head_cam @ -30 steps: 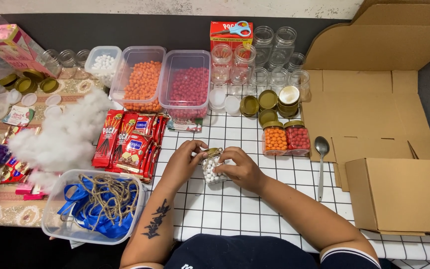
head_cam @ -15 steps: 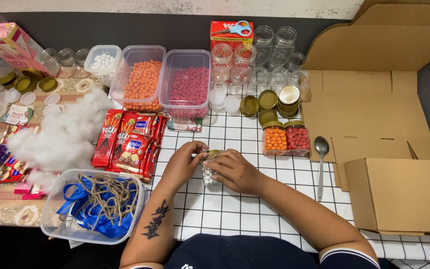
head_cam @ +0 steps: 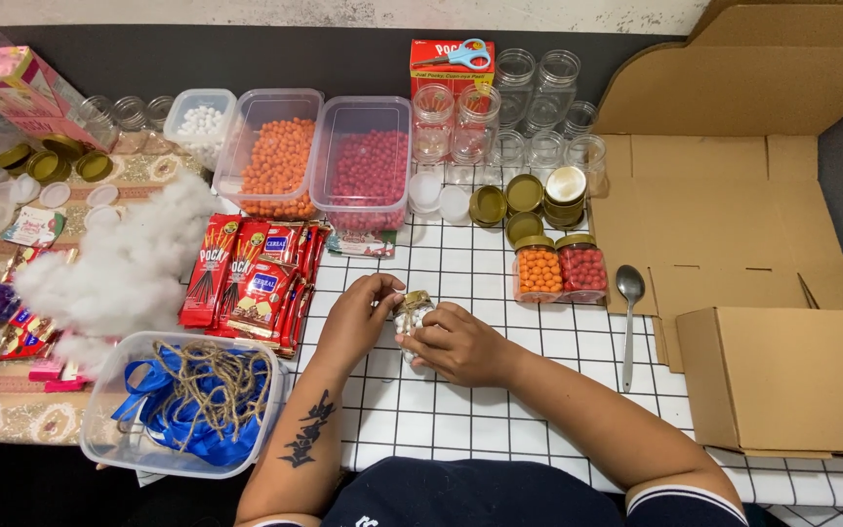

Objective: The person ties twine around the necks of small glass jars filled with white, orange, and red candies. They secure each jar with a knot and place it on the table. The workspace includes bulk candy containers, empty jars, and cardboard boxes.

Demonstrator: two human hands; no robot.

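Note:
A small clear jar (head_cam: 412, 314) with a gold lid and white balls inside lies tilted on the white grid-patterned table (head_cam: 461, 420). My right hand (head_cam: 456, 344) wraps around its body from the right. My left hand (head_cam: 356, 317) pinches at the lid end from the left. Most of the jar is hidden by my fingers.
Two filled jars, orange (head_cam: 539, 269) and red (head_cam: 582, 267), stand nearby, with a spoon (head_cam: 628, 317), loose gold lids (head_cam: 524, 194) and empty jars (head_cam: 514, 102). Tubs of orange (head_cam: 273, 166) and red balls (head_cam: 363, 164), snack packs (head_cam: 251, 278), white stuffing (head_cam: 124, 268), a twine-and-ribbon tub (head_cam: 187, 400), cardboard boxes (head_cam: 782, 376).
My hands have shifted only slightly on the small jar. Nothing else has moved.

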